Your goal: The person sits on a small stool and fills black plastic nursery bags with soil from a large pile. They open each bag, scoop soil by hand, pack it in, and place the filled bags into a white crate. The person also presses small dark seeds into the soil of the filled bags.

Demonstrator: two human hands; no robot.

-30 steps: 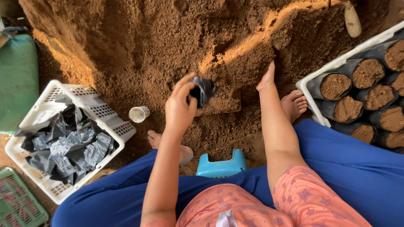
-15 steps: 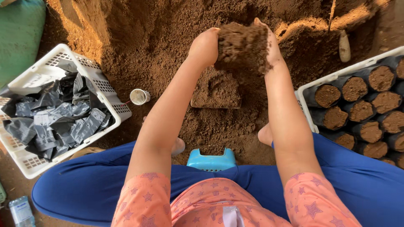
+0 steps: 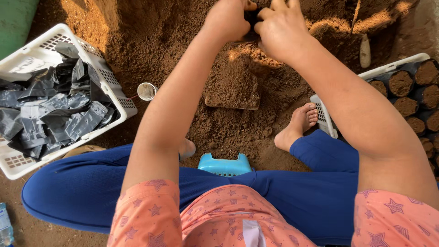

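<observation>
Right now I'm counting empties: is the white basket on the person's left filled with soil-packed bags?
No, the white basket holds only flat, empty grey-black bags; the soil-filled ones sit in the tray on the right.

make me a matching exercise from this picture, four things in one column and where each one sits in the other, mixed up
Things:
1. white basket of empty black bags
2. small blue stool
3. white tray of soil-filled bags
4. small black bag

Places:
A. between the person's legs, at the foot of the soil heap
B. at the right edge of the view, beside the right foot
C. pinched between the left hand and right hand, over the soil
D. on the left of the view, next to the left knee

Pairs: 1-D, 2-A, 3-B, 4-C
</observation>
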